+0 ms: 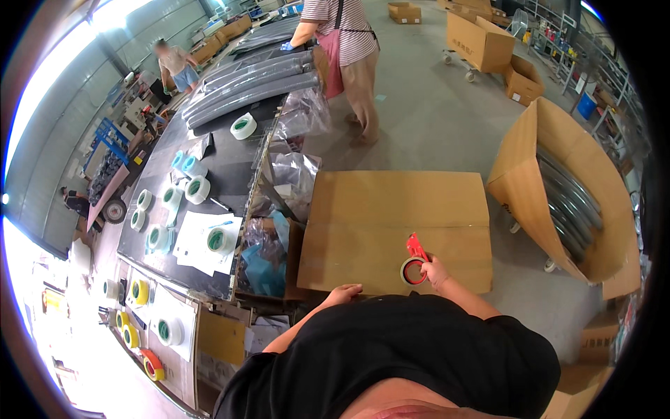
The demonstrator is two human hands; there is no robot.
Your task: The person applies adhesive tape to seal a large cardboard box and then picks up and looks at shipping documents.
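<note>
A flat-topped brown cardboard box [391, 202] lies in front of me, with a seam across its upper face. My right hand [437, 272] is wrapped round a red tape dispenser [417, 246], whose tape roll sits over the near part of the cardboard. At the near left edge of the box is my left hand [345, 293], its fingers drawn together on the edge; their undersides are hidden.
To the left stands a dark workbench [230, 157] with several tape rolls [197, 189], paper sheets and long grey wrapped bundles [251, 84]. A person [345, 56] stands beside its far part. At right, an open carton [537, 140] on casters holds dark tubes [565, 202].
</note>
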